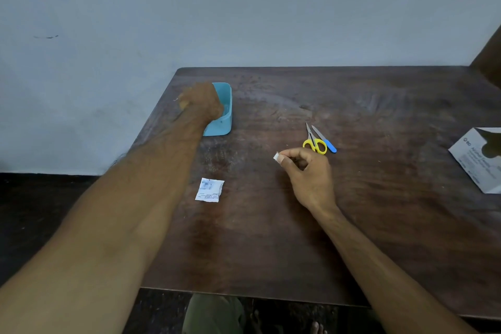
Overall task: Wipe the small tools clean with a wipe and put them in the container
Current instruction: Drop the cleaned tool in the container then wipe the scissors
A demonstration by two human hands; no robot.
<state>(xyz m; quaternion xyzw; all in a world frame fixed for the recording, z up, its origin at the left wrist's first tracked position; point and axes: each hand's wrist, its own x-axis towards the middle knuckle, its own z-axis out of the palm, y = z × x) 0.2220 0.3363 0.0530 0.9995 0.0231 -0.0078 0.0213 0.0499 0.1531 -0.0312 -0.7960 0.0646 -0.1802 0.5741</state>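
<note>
A light blue container (pixel 226 116) stands at the far left of the wooden table (pixel 379 211). My left hand (pixel 202 102) reaches over and into it, knuckles up, and its fingers are hidden inside. My right hand (pixel 306 171) hovers over the middle of the table and pinches a small folded white wipe (pixel 276 156) between thumb and fingers. Just beyond that hand lie small scissors with yellow handles (pixel 314 144). A metal file with a blue handle (pixel 325 139) lies touching them on the right.
A torn white wipe packet (pixel 209 190) lies on the table between my arms. A grey box of swabs (pixel 477 160) sits opened at the right edge. The table's back edge meets a pale wall.
</note>
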